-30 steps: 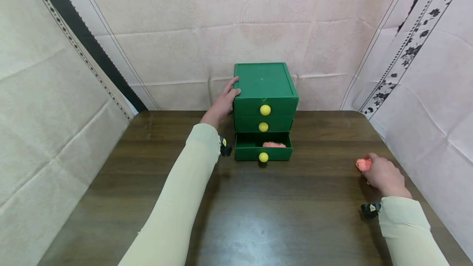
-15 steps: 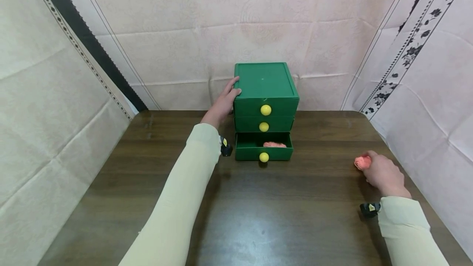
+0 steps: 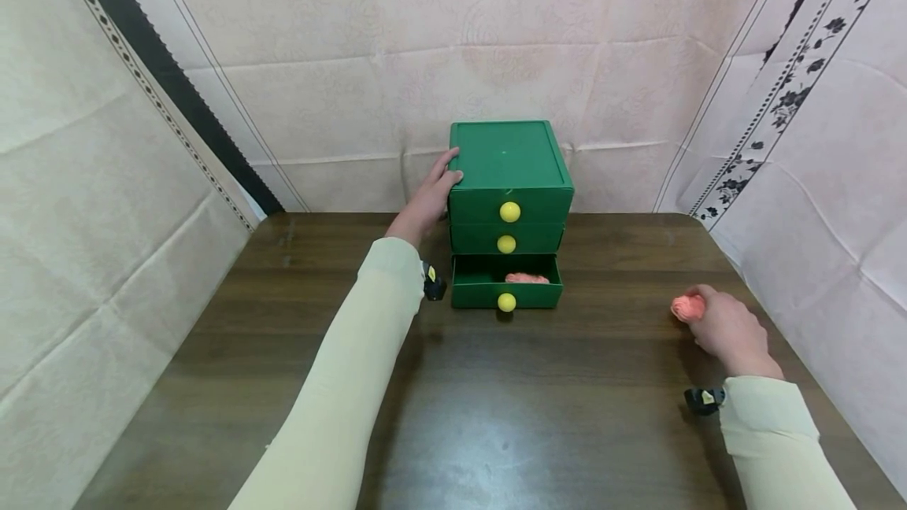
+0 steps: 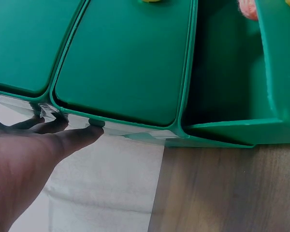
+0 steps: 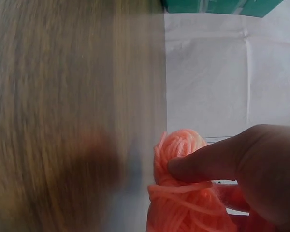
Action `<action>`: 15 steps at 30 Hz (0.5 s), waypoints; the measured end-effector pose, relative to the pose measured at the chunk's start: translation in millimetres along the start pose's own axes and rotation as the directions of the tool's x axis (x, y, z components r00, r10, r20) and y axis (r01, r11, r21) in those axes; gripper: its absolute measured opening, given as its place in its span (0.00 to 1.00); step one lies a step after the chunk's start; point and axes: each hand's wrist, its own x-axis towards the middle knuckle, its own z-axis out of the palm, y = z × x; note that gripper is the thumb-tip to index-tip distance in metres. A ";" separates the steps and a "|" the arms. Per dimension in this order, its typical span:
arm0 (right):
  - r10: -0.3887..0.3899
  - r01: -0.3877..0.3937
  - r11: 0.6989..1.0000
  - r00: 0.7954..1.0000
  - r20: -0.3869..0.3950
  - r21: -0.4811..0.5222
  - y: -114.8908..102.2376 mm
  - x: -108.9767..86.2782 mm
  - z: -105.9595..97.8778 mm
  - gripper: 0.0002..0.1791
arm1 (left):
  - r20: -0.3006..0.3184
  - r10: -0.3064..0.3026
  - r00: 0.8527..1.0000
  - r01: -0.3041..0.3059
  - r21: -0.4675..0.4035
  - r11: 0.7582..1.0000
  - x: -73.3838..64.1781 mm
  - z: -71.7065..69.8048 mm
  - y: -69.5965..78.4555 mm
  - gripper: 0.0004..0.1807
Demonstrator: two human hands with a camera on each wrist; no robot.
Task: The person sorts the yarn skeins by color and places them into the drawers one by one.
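Note:
A small green drawer cabinet [image 3: 506, 156] with yellow round knobs stands at the back of the table. Its bottom drawer [image 3: 468, 297] is pulled out, and a pink yarn bundle [image 3: 527, 278] lies inside. My left hand [image 3: 428, 197] rests against the cabinet's left side near the top; in the left wrist view, extended fingers [image 4: 79, 140] touch that side wall. Over the right part of the table, my right hand [image 3: 730, 330] pinches a coral-pink yarn skein [image 3: 687, 308]. The right wrist view shows the thumb [image 5: 198, 166] pressed on the skein's wound strands.
The dark wooden table [image 3: 567, 415] reaches back to a hanging pale cloth [image 3: 319, 101]. More cloth [image 3: 843, 203] hangs along the right edge, close to the right hand. The two upper drawers are closed. A yellow knob [image 3: 506, 302] sticks out from the bottom drawer's front.
My right hand has shifted a little to the left and away from me, carrying the yarn skein. The left hand and the cabinet stay in place.

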 end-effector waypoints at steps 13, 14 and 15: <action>-0.042 0.041 0.999 0.999 0.009 0.025 -15.9 -0.2 1.0 0.28 | -0.002 0.002 1.000 -0.002 -0.001 1.000 0.5 0.0 -0.8 0.26; -0.046 0.046 0.999 0.999 0.009 0.028 -18.1 -0.1 1.1 0.28 | -0.002 0.004 1.000 -0.004 0.001 1.000 0.7 0.1 -0.8 0.26; -0.049 0.049 0.998 0.999 0.008 0.030 -20.2 0.1 1.2 0.28 | -0.002 0.006 1.000 -0.006 0.003 1.000 0.9 0.1 -0.8 0.27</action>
